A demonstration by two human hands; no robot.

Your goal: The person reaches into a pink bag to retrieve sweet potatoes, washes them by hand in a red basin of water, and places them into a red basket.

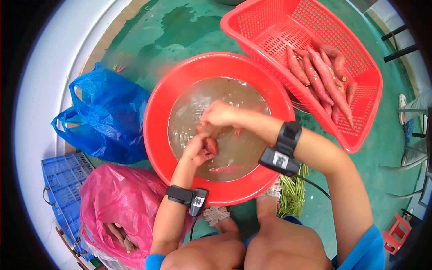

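Observation:
A red basin (pixel 155 96) of cloudy water (pixel 234 153) stands in front of me. Over the water my left hand (pixel 194 148) is closed around a reddish sweet potato (pixel 210 145), one end of it showing past the fingers. Just above and to the right, my right hand (pixel 218 114) is curled with its fingers pointing down toward the left hand; what it grips, if anything, is hidden. Another sweet potato (pixel 226 169) lies partly under the water near the basin's front side. Further reddish shapes show dimly below my right forearm.
A red slotted basket (pixel 364 128) with several sweet potatoes (pixel 324 78) leans by the basin's right rim. To the left are a blue plastic bag (pixel 108 114), a pink bag (pixel 121 193) holding roots and a blue crate (pixel 67 180). Green stalks (pixel 292 195) lie beside my right foot.

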